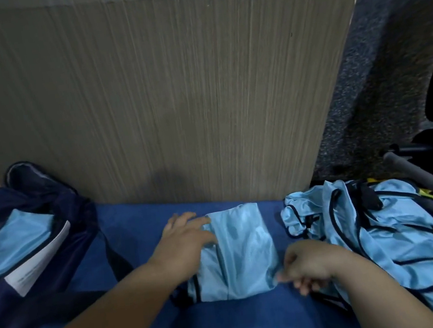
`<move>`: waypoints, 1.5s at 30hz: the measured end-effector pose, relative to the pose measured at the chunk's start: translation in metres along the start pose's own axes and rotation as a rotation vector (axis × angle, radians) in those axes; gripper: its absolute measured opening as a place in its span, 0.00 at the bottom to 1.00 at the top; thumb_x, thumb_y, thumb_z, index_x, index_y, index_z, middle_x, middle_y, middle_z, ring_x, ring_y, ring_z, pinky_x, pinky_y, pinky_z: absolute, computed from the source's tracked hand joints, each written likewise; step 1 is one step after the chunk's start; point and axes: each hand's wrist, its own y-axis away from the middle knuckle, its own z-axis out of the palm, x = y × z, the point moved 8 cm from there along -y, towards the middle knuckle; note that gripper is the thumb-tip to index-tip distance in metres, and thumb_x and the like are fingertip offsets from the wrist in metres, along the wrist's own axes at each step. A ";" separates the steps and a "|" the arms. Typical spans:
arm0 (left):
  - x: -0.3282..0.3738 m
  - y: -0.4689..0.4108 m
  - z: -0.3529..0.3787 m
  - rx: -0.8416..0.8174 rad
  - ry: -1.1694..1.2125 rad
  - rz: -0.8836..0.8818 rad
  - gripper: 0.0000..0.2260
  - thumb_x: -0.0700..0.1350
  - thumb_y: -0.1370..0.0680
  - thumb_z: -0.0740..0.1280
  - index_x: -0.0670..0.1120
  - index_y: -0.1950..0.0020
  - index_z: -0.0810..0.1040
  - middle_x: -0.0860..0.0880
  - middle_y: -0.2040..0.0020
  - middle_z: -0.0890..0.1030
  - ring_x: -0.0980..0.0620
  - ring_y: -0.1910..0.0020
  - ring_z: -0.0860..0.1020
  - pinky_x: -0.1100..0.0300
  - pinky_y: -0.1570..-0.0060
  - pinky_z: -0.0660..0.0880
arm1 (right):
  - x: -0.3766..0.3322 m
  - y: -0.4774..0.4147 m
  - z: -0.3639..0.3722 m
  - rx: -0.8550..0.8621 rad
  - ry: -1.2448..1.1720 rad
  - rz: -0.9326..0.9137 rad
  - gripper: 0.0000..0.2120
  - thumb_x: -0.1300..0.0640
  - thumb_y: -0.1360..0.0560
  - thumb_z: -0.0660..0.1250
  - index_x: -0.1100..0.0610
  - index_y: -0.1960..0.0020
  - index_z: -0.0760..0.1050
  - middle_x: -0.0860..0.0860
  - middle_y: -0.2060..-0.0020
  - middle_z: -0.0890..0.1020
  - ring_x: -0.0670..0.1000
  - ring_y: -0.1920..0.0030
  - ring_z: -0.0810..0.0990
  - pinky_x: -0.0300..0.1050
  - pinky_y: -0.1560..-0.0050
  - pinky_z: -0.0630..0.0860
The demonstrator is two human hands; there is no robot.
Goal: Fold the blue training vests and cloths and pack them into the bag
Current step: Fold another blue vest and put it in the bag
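Head: left hand (184,239) flat on vest (246,250)

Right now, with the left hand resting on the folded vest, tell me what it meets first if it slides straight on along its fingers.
Probably the wood-grain panel: the left hand, at the edge of the folded vest, points away, with only blue bench between. Depth is unclear.

Single head cam, wide-angle, looks fwd & down, close over blue bench (231,324), facing wood panel (160,102) behind it.
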 end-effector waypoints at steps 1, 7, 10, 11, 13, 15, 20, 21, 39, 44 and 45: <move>0.001 0.002 -0.002 0.071 0.077 -0.008 0.22 0.36 0.25 0.61 0.58 0.38 0.78 0.57 0.31 0.70 0.51 0.29 0.61 0.53 0.28 0.54 | 0.001 0.000 -0.014 0.134 0.019 0.005 0.12 0.50 0.25 0.71 0.57 0.60 0.73 0.51 0.71 0.79 0.47 0.74 0.76 0.37 0.74 0.70; -0.003 0.029 0.023 -0.012 0.243 -0.224 0.13 0.60 0.23 0.64 0.52 0.48 0.71 0.56 0.50 0.73 0.56 0.52 0.71 0.62 0.56 0.66 | 0.009 -0.009 -0.005 0.209 -0.230 0.021 0.17 0.44 0.29 0.74 0.56 0.52 0.73 0.52 0.66 0.80 0.50 0.68 0.77 0.39 0.72 0.71; -0.015 0.038 0.030 -0.124 0.304 -0.315 0.20 0.66 0.27 0.65 0.53 0.47 0.68 0.57 0.50 0.71 0.58 0.55 0.71 0.63 0.60 0.65 | 0.004 -0.014 0.010 0.140 -0.210 -0.032 0.12 0.50 0.28 0.74 0.55 0.57 0.73 0.50 0.66 0.79 0.47 0.67 0.77 0.38 0.71 0.71; -0.017 0.040 0.029 -0.146 0.333 -0.329 0.22 0.68 0.28 0.66 0.53 0.47 0.67 0.57 0.50 0.71 0.59 0.56 0.71 0.64 0.61 0.65 | 0.002 -0.015 0.009 0.162 -0.197 -0.050 0.10 0.51 0.27 0.73 0.55 0.57 0.74 0.50 0.65 0.80 0.46 0.67 0.77 0.38 0.71 0.72; -0.018 0.045 0.028 -0.213 0.347 -0.342 0.25 0.69 0.30 0.68 0.54 0.47 0.65 0.58 0.53 0.72 0.61 0.59 0.71 0.65 0.64 0.65 | 0.002 -0.017 0.006 0.201 -0.206 -0.076 0.07 0.54 0.25 0.71 0.55 0.55 0.75 0.50 0.64 0.81 0.45 0.67 0.78 0.38 0.70 0.72; -0.015 0.048 0.028 -0.295 0.307 -0.310 0.24 0.66 0.30 0.70 0.53 0.48 0.65 0.58 0.55 0.71 0.61 0.60 0.70 0.65 0.66 0.64 | 0.002 -0.017 0.002 0.248 -0.237 -0.095 0.06 0.56 0.24 0.70 0.57 0.57 0.74 0.50 0.66 0.80 0.46 0.68 0.77 0.39 0.71 0.72; -0.021 0.050 0.029 -0.249 0.466 -0.333 0.15 0.51 0.26 0.72 0.53 0.46 0.68 0.55 0.56 0.74 0.59 0.60 0.73 0.65 0.64 0.68 | 0.005 -0.015 -0.005 0.344 -0.312 -0.097 0.11 0.59 0.25 0.70 0.57 0.62 0.71 0.50 0.72 0.78 0.43 0.75 0.75 0.39 0.72 0.71; -0.025 0.049 0.027 -0.201 0.475 -0.342 0.13 0.49 0.25 0.70 0.53 0.46 0.68 0.55 0.56 0.74 0.58 0.61 0.73 0.65 0.65 0.68 | 0.006 -0.014 -0.007 0.363 -0.302 -0.093 0.10 0.59 0.25 0.71 0.58 0.62 0.72 0.50 0.73 0.78 0.42 0.77 0.74 0.38 0.72 0.71; -0.032 0.053 0.024 -0.177 0.384 -0.295 0.33 0.47 0.28 0.71 0.63 0.28 0.60 0.59 0.52 0.76 0.58 0.48 0.75 0.60 0.37 0.69 | 0.008 -0.008 -0.005 0.296 0.044 -0.065 0.12 0.55 0.35 0.77 0.49 0.59 0.75 0.43 0.59 0.80 0.44 0.55 0.79 0.34 0.63 0.72; -0.057 0.052 0.015 -0.060 0.490 -0.388 0.26 0.38 0.29 0.67 0.66 0.40 0.68 0.58 0.59 0.79 0.59 0.55 0.77 0.62 0.47 0.73 | 0.009 0.006 -0.036 0.512 0.128 -0.043 0.12 0.53 0.36 0.78 0.52 0.68 0.75 0.45 0.69 0.80 0.45 0.65 0.79 0.39 0.65 0.72; -0.060 0.052 0.014 -0.066 0.503 -0.401 0.26 0.38 0.29 0.67 0.66 0.41 0.69 0.58 0.59 0.79 0.59 0.56 0.77 0.62 0.49 0.72 | 0.008 0.010 -0.040 0.494 0.182 -0.024 0.12 0.53 0.36 0.78 0.52 0.67 0.75 0.46 0.68 0.81 0.46 0.64 0.80 0.39 0.65 0.73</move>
